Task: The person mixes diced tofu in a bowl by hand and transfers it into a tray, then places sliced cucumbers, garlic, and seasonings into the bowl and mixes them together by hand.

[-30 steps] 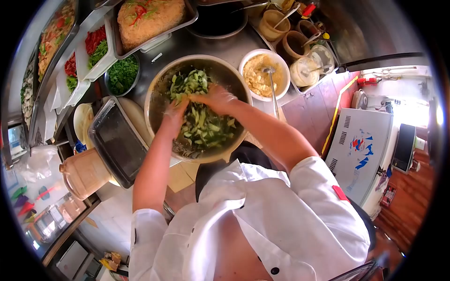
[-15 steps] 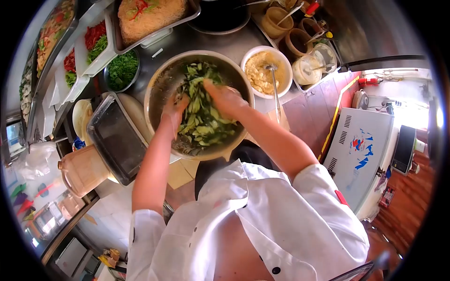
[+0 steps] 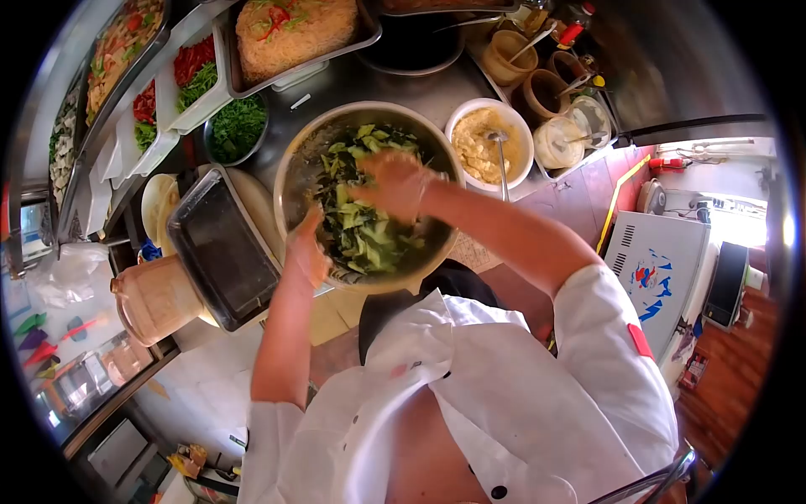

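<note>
A large metal bowl [image 3: 290,160] holds chopped green vegetables [image 3: 369,239], pale green pieces mixed with dark leafy ones. My left hand [image 3: 307,252] is at the bowl's near left rim, thumb up on the inner side, gripping the edge; its other fingers are mostly hidden. Over the greens, my right hand [image 3: 396,185] reaches in from the right, slightly blurred, with fingers apart and pointing left. It seems to wear a thin clear glove. Whether its fingertips touch the greens I cannot tell.
Right of the bowl stands a white bowl of yellowish paste [image 3: 478,139] with a spoon. A dark rectangular tray [image 3: 222,252] and a plastic jug [image 3: 159,298] are at left. Behind are a bowl of chopped herbs [image 3: 238,130], a tray of shredded food [image 3: 294,38] and seasoning pots [image 3: 546,92].
My left hand has drawn back from among the greens to the bowl's near left rim. My right hand has lifted and turned to point left. The whole view has shifted slightly.
</note>
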Motion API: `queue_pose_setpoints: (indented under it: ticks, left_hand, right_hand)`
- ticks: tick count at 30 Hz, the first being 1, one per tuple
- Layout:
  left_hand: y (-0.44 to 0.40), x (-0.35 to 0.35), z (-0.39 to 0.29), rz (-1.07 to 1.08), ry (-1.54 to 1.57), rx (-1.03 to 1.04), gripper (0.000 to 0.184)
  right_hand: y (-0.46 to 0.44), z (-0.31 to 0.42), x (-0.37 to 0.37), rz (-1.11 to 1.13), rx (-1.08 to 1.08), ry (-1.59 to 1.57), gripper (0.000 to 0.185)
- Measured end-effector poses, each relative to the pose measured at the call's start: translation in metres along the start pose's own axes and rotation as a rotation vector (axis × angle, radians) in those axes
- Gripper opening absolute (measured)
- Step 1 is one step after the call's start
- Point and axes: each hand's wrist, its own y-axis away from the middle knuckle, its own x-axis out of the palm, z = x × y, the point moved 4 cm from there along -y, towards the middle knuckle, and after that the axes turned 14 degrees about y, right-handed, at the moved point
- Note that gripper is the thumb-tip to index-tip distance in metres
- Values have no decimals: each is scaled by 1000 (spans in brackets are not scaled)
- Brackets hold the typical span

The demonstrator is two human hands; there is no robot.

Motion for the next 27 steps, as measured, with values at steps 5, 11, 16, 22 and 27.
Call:
queue_pose_setpoints:
  ticks: [5,11,16,22,27]
  left_hand:
    - [-80,-11,82,91,663,-86,61]
    - [-121,47,79,168,440,-157,102]
    - [-105,49,38,-83,-136,97,91]
    - [-121,-9,-15,98,-214,168,78]
    - [-104,31,-7,-21,-254,197,86]
  right_hand:
    - [-53,-67,63,-277,412,-446,59]
    - [-15,-2,44,-111,798,-1970,85]
    - [-6,15,25,109,631,-1791,96]
    - [-39,-55,66,55,482,-1133,72]
    - [-44,-52,73,-9,792,-1533,87]
